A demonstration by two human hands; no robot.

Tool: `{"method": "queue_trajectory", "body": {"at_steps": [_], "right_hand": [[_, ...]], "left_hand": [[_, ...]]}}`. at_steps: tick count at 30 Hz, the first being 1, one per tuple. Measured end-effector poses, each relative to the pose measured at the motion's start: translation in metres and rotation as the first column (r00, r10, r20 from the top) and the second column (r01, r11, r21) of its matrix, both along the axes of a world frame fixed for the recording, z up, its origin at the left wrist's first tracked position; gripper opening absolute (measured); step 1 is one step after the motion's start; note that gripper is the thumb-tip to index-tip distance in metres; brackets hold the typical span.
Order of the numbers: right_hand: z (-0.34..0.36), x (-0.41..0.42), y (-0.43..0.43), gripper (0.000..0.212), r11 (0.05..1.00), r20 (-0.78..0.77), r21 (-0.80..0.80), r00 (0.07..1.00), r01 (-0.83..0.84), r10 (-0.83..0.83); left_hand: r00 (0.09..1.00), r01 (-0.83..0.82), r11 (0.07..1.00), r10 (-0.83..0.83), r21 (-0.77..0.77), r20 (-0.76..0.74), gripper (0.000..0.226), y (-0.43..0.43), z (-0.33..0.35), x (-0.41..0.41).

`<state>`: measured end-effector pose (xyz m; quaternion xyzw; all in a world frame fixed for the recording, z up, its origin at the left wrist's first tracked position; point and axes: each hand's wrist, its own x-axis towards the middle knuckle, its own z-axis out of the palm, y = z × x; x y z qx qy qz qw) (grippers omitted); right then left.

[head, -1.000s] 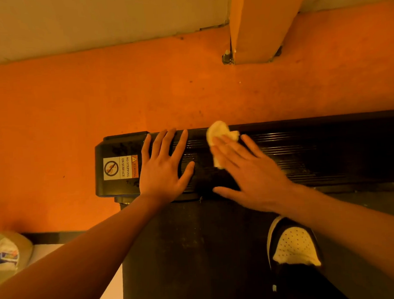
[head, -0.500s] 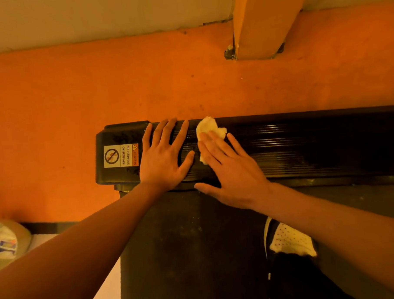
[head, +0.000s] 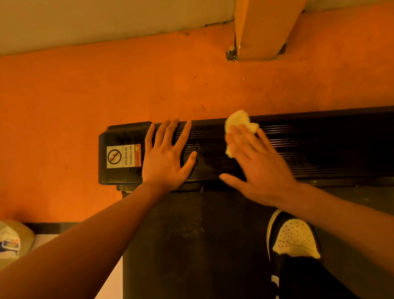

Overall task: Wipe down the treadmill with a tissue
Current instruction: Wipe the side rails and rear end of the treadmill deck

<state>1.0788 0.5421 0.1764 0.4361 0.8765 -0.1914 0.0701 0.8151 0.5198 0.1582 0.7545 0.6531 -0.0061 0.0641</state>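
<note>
A crumpled pale yellow tissue (head: 239, 125) lies under the spread fingers of the right hand (head: 259, 167) on the black ribbed treadmill hood (head: 315, 144); left hand (head: 167, 157) flat, fingers splayed, near its left end.

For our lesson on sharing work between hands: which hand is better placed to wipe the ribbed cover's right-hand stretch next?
The right hand: its straight fingers press the tissue onto the ribbed cover, nearest that stretch. The left hand rests flat by the warning label, empty.
</note>
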Motion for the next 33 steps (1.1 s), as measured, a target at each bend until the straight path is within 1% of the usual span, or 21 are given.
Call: {"method": "queue_trajectory", "body": {"at_steps": [2,5,7,9,10,12,13,15,17,19,21,23,25,27,30,33], "right_hand": [[-0.001,-0.018,0.001,0.096,0.996,-0.021,-0.006,0.996,-0.088,0.088],[-0.002,0.018,0.001,0.086,0.981,0.005,0.019,0.981,-0.194,0.194],[-0.002,0.061,-0.001,0.083,0.983,0.066,0.045,0.983,-0.176,0.173],[0.000,0.093,-0.005,0.083,0.994,0.100,0.055,0.991,-0.099,0.093],[0.002,0.096,-0.008,0.084,0.998,0.104,0.043,0.994,-0.049,0.044],[0.003,0.078,-0.015,0.088,0.999,0.077,0.027,0.997,0.029,-0.031],[0.002,0.059,-0.017,0.089,0.999,0.051,0.030,0.998,0.032,-0.034],[-0.001,0.011,-0.019,0.090,0.999,-0.016,0.033,1.000,-0.022,0.022],[-0.003,-0.027,-0.015,0.091,0.995,-0.048,0.017,0.994,-0.096,0.097],[-0.004,-0.032,-0.007,0.090,0.986,-0.038,0.019,0.985,-0.165,0.166],[-0.004,-0.003,-0.007,0.087,0.980,-0.011,0.030,0.980,-0.196,0.197],[-0.003,0.043,-0.011,0.087,0.985,0.045,0.042,0.985,-0.167,0.165],[0.000,0.085,-0.016,0.088,0.994,0.106,0.043,0.990,-0.098,0.093],[0.004,0.103,-0.022,0.090,0.999,0.134,0.036,0.991,-0.020,0.015],[0.003,0.082,-0.028,0.093,0.996,0.115,0.020,0.990,0.083,-0.084],[0.000,0.026,-0.024,0.095,0.994,0.056,0.037,0.992,0.108,-0.109]], "left_hand": [[1.000,-0.003,1.000,0.003,-0.005,-0.005,0.071,0.000,0.001,0.001],[1.000,0.009,1.000,-0.009,0.005,0.009,0.071,0.000,0.000,0.000],[1.000,0.022,0.999,-0.023,0.023,0.019,0.070,-0.001,-0.001,-0.001],[0.999,0.037,0.999,-0.037,0.034,0.017,0.069,-0.003,-0.003,-0.001],[0.999,0.039,0.999,-0.039,0.038,0.014,0.068,-0.004,-0.003,-0.001],[0.999,0.039,0.998,-0.039,0.047,0.013,0.066,-0.006,-0.004,-0.001],[0.999,0.044,0.998,-0.044,0.048,0.014,0.065,-0.006,-0.004,-0.001],[0.999,0.049,0.998,-0.049,0.047,0.014,0.065,-0.006,-0.004,-0.001],[0.998,0.053,0.998,-0.054,0.033,0.014,0.064,-0.005,-0.002,-0.001],[0.998,0.055,0.998,-0.056,0.025,0.011,0.064,-0.004,-0.001,0.000],[0.998,0.059,0.998,-0.059,0.016,0.012,0.064,-0.005,-0.001,0.000],[0.998,0.059,0.998,-0.059,0.021,0.009,0.064,-0.005,-0.002,-0.001],[0.998,0.059,0.998,-0.059,0.027,0.006,0.064,-0.004,-0.002,-0.001],[0.998,0.059,0.998,-0.060,0.032,0.009,0.064,-0.005,-0.003,0.000],[0.998,0.061,0.998,-0.061,0.034,0.009,0.063,-0.005,-0.002,-0.001],[0.998,0.058,0.998,-0.058,0.029,0.013,0.064,-0.005,-0.001,-0.001]]}}
